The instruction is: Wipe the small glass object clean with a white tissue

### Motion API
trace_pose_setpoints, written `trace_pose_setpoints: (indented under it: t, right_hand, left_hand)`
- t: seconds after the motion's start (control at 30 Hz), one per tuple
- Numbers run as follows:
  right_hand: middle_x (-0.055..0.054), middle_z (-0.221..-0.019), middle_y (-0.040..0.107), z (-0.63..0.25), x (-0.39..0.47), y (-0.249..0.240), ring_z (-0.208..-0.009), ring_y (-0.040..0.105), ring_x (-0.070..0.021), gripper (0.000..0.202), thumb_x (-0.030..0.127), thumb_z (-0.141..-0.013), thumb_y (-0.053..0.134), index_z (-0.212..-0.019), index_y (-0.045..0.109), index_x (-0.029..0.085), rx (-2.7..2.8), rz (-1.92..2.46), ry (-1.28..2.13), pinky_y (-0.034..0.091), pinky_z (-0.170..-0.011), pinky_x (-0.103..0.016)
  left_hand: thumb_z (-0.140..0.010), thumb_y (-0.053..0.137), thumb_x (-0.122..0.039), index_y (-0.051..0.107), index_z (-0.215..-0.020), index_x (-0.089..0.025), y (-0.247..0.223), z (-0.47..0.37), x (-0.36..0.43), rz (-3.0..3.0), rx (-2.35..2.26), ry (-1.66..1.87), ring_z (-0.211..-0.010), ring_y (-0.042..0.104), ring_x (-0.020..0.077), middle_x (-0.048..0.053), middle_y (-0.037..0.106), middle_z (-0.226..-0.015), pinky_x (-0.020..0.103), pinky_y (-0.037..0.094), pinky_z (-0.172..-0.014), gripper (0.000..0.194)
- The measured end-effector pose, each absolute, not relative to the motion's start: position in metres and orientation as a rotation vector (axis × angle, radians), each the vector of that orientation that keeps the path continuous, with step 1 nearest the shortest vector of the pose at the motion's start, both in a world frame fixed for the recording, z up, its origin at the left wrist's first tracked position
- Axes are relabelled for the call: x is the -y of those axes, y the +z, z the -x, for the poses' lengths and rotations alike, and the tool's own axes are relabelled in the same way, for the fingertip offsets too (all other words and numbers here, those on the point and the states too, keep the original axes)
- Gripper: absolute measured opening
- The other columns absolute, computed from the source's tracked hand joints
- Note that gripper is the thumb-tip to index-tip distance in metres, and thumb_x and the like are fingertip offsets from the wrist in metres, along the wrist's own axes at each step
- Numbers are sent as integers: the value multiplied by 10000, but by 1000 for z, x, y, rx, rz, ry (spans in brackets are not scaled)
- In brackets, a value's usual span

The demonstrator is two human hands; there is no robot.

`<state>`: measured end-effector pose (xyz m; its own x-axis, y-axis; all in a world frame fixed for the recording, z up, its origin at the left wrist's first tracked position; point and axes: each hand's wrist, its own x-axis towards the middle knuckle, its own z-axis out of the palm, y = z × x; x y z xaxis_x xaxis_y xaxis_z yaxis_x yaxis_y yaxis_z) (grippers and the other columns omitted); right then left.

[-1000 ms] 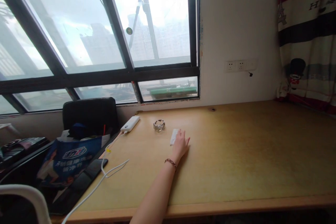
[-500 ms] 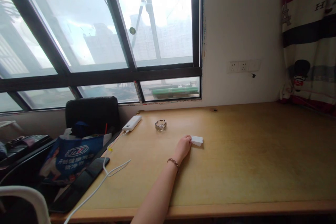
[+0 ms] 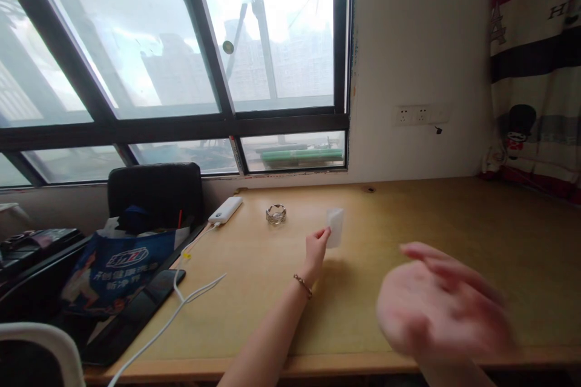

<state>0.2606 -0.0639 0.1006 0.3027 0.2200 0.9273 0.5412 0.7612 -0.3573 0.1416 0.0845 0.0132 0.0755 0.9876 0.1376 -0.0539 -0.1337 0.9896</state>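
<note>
My left hand (image 3: 318,249), wearing a braided bracelet (image 3: 303,286), pinches a small white, slightly see-through sheet (image 3: 334,228) by its left edge. The sheet stands upright above the table; whether it is paper or a thin packet I cannot tell. To the right, my right hand (image 3: 442,308) hangs over the front of the table, blurred by motion. Its palm shows, the fingers look loosely apart, and nothing is visible in it. A silver openwork ring-shaped piece (image 3: 276,214) sits on the table, left of and beyond my left hand.
On the wooden table (image 3: 454,230), a white power bank (image 3: 226,210) lies at the left edge, with a white cable (image 3: 178,290) running forward. A black tablet-like slab (image 3: 136,320) and a blue bag (image 3: 120,272) are left of it, before a black chair (image 3: 154,193).
My left hand has lifted the white sheet off the table and turned it upright. My right hand has come into view from the lower right.
</note>
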Motion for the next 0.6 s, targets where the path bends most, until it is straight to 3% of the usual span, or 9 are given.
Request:
trace_pose_setpoints:
  t: [0.17,0.33,0.6]
  right_hand:
    - [-90,-950,537,-249,-27,60,-893,510,-219,237,234,-840,392,-1061,472,203,1597,990,-108,440,-784,-426]
    - [-95,-953,528,-252,-59,3,-886,518,-224,253,289,-790,493,-1019,509,183,1660,1170,145,449,-792,-396]
    - [-63,-841,575,-255,-59,-3,-702,568,-167,228,335,-766,509,-904,557,160,1390,1208,462,475,-592,-258]
  left_hand:
    - [-642,605,-408,629,-738,-102,11,-141,-92,-840,-801,1256,-582,531,126,78,616,-687,235,423,-564,322]
    - [-627,635,-389,649,-775,-104,6,-140,-92,-884,-780,1174,-678,585,169,119,645,-791,261,454,-610,321]
    - [-608,655,-436,663,-817,-96,5,-142,-86,-1084,-856,1118,-716,605,200,121,657,-791,257,453,-603,399]
